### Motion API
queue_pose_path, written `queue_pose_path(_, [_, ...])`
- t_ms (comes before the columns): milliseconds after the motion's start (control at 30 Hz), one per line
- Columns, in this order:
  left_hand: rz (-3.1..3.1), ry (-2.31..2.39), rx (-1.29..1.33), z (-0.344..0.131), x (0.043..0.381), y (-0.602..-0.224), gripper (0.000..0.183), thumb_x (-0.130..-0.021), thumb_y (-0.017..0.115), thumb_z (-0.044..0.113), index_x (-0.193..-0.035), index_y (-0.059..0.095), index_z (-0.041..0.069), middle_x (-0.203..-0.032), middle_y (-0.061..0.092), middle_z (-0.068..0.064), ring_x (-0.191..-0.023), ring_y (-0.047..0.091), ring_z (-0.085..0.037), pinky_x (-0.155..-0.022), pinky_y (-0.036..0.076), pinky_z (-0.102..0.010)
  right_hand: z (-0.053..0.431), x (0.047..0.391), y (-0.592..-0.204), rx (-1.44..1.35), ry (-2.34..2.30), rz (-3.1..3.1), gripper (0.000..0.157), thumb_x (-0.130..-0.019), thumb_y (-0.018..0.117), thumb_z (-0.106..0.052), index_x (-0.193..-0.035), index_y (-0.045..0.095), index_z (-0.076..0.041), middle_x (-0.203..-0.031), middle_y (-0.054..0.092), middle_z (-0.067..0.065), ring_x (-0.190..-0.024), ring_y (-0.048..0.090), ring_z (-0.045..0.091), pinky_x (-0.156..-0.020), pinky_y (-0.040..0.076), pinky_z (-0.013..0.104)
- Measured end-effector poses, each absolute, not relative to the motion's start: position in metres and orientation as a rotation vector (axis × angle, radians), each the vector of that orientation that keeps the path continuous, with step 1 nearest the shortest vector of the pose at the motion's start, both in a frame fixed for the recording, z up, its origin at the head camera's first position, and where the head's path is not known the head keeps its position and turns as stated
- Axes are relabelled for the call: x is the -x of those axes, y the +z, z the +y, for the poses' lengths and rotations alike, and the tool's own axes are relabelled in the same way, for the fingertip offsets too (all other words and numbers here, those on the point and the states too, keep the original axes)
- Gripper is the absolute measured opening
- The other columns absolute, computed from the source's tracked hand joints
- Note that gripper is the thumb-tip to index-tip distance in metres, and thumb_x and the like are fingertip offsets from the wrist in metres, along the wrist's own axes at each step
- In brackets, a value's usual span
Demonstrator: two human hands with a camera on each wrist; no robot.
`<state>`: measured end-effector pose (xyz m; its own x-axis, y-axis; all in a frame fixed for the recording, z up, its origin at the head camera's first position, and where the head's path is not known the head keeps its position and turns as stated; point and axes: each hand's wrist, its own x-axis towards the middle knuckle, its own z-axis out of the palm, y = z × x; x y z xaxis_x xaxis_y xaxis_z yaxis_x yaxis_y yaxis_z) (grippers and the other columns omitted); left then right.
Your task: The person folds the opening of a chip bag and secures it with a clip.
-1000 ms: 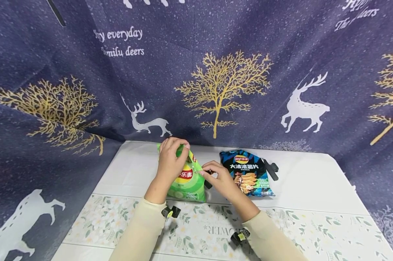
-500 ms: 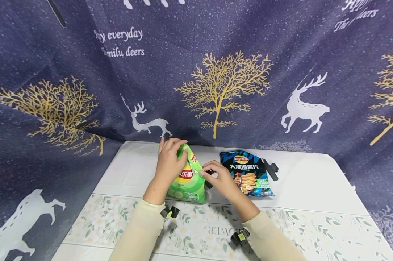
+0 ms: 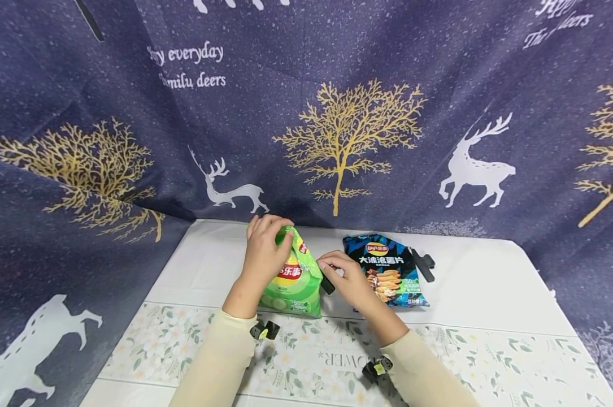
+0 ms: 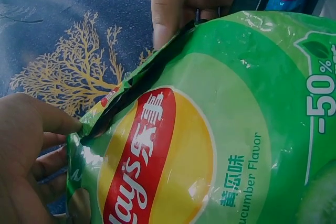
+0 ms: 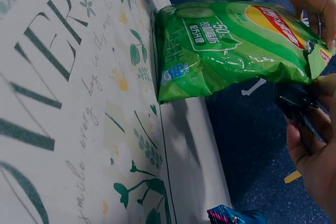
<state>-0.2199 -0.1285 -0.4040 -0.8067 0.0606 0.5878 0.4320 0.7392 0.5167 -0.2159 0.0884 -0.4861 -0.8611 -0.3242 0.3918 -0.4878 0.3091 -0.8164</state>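
A green bag (image 3: 288,291) of chips is on a white table (image 3: 469,277) with a floral strip, in front of a dark blue backdrop (image 3: 235,113); its top is tilted up and its bottom lies near the floral strip. The person's left hand (image 3: 268,246) pinches the bag's upper left corner, where the top edge is turned down in a fold (image 3: 303,249). At the fold's other end, the right hand (image 3: 347,274) pinches a black clip (image 3: 328,285) between thumb and fingers; whether the clip grips the bag, I cannot tell. To the right lies a blue bag (image 3: 382,265) with a second clip (image 3: 425,264) at its upper right side. The fold could spring open if the left pinch slackens, since the crinkly film looks stiff. A clip set askew might catch only part of the fold and slip off, and a hard squeeze could break chips inside. The right forearm overlaps the blue bag's lower corner in the head view, so a sweep might nudge it. The left wrist view alone makes "Cucumber Flavor" readable and shows a dark line along the fold, perhaps a gap or the clip's bar. The right wrist view reveals fingertips around the clip, largely hidden from the head camera, which alone shows the second clip.
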Motion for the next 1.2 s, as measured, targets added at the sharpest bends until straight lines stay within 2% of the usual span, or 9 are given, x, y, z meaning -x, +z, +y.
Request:
queue_pose_path(267, [-2.381,-0.898,0.381,-0.129,0.219,-0.404,0.016,-0.094,0.069,0.014,-0.108,0.073,0.008,-0.111,0.066,-0.01,-0.115,0.06,-0.03,-0.124,0.02,-0.056,0.093,0.216,-0.485,-0.751,1.548,-2.476,0.022,-0.102,0.061,-0.018,-0.12,0.073,-0.02,-0.124,0.066,-0.001,-0.114,0.062,0.018,-0.091,0.055,0.033])
queue_pose_path(433, [-2.381,-0.893,0.381,-0.129,0.219,-0.404,0.016,-0.094,0.068,0.014,-0.108,0.073,0.009,-0.111,0.066,-0.01,-0.115,0.06,-0.03,-0.124,0.02,-0.055,0.096,0.217,-0.481,-0.722,1.554,-2.571,0.032,-0.103,0.06,-0.021,-0.134,0.067,-0.022,-0.136,0.059,-0.001,-0.124,0.059,0.02,-0.098,0.055,0.041])
queue_pose_path(600, [-2.377,-0.886,0.387,-0.13,0.22,-0.404,0.016,-0.094,0.069,0.015,-0.109,0.073,0.01,-0.111,0.066,-0.01,-0.115,0.06,-0.029,-0.124,0.021,-0.056,0.096,0.218,-0.478,-0.651,1.59,-2.639,0.045,-0.099,0.066,-0.019,-0.144,0.058,-0.02,-0.133,0.06,0.007,-0.12,0.062,0.024,-0.102,0.054,0.042])
queue_pose_path(733, [-2.39,-0.885,0.392,-0.13,0.221,-0.404,0.017,-0.095,0.068,0.016,-0.11,0.073,0.01,-0.112,0.066,-0.01,-0.116,0.06,-0.029,-0.124,0.02,-0.056,0.095,0.219,-0.477,-0.581,1.647,-2.638,0.049,-0.095,0.071,-0.015,-0.142,0.059,-0.015,-0.128,0.06,0.01,-0.118,0.061,0.026,-0.104,0.054,0.041])
queue_pose_path(933, [-2.391,-0.889,0.39,-0.131,0.221,-0.405,0.018,-0.095,0.067,0.016,-0.111,0.073,0.01,-0.112,0.067,-0.01,-0.117,0.059,-0.03,-0.124,0.02,-0.055,0.095,0.22,-0.477,-0.495,1.654,-2.659,0.038,-0.094,0.074,-0.02,-0.129,0.066,-0.012,-0.121,0.061,0.005,-0.115,0.062,0.024,-0.1,0.055,0.04])
queue_pose_path(1200, [-2.39,-0.888,0.391,-0.13,0.222,-0.405,0.018,-0.095,0.067,0.016,-0.111,0.073,0.01,-0.111,0.066,-0.01,-0.116,0.06,-0.03,-0.124,0.02,-0.055,0.101,0.218,-0.473,-0.583,1.557,-2.668,0.032,-0.096,0.07,-0.032,-0.128,0.067,-0.031,-0.115,0.063,-0.002,-0.102,0.062,0.015,-0.087,0.056,0.034])
